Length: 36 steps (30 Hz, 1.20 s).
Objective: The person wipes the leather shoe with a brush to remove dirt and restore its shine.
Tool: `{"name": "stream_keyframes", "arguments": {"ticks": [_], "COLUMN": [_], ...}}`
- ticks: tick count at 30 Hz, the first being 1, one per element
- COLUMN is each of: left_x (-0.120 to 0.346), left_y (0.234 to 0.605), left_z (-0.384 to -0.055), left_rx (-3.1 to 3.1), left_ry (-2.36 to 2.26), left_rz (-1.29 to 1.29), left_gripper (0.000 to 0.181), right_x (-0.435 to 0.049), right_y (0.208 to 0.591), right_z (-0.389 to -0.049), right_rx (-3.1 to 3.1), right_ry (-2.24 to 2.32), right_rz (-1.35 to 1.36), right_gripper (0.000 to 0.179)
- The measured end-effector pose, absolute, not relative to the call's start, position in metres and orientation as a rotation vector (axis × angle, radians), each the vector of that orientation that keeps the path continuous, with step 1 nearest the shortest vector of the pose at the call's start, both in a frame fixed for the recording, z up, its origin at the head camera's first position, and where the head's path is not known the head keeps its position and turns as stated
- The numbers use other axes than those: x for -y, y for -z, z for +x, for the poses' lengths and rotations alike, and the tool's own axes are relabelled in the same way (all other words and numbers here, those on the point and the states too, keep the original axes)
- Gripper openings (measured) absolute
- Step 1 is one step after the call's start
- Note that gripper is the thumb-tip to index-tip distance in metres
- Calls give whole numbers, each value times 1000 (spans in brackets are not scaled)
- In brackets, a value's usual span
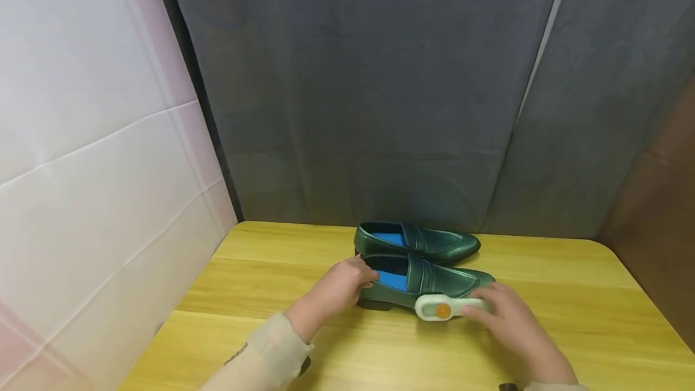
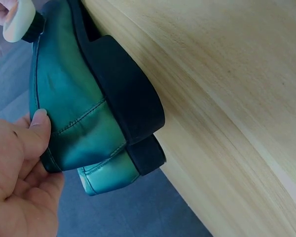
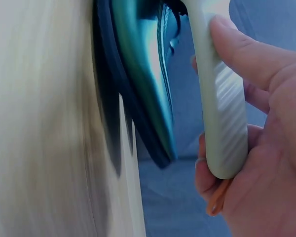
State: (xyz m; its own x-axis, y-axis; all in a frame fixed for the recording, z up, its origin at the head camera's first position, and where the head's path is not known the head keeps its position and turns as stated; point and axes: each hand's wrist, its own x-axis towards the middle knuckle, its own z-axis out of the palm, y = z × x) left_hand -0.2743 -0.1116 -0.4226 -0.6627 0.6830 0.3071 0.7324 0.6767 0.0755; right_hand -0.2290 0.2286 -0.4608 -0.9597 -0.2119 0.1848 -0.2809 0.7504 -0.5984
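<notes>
Two dark green loafers with blue insoles lie side by side on the table, toes to the right in the head view. My left hand (image 1: 343, 285) pinches the heel rim of the near loafer (image 1: 399, 297); in the left wrist view the thumb lies on the outside of its back edge. My right hand (image 1: 507, 315) grips the pale green handle of a shoe brush (image 1: 453, 308) with an orange round spot. Its dark bristles (image 2: 34, 27) are at the loafer's side near the top edge. An orange loop (image 3: 217, 198) hangs from the handle's end.
The far loafer (image 1: 447, 246) stands right behind the near one, close to the table's back edge. Yellow wood-grain tabletop (image 1: 260, 294) extends to both sides. A dark grey curtain (image 1: 347, 89) rises behind, with a white panel (image 1: 98, 137) on the left and a brown surface (image 1: 657, 198) on the right.
</notes>
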Motion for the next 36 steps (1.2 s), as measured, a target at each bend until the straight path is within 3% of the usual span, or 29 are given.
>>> {"name": "stream_keyframes", "arguments": {"ticks": [20, 36], "left_x": [110, 112], "left_y": [421, 424], "left_z": [-275, -275], "left_rx": [2651, 2617], "left_ry": [285, 306], "left_rz": [-1131, -1137], "left_gripper": [22, 24], "right_x": [-309, -293], "right_y": [461, 455], "right_z": [-232, -230], "right_rx": [2983, 3045], "right_ry": [-942, -997], "right_rz": [5, -54], "right_gripper": [58, 65]}}
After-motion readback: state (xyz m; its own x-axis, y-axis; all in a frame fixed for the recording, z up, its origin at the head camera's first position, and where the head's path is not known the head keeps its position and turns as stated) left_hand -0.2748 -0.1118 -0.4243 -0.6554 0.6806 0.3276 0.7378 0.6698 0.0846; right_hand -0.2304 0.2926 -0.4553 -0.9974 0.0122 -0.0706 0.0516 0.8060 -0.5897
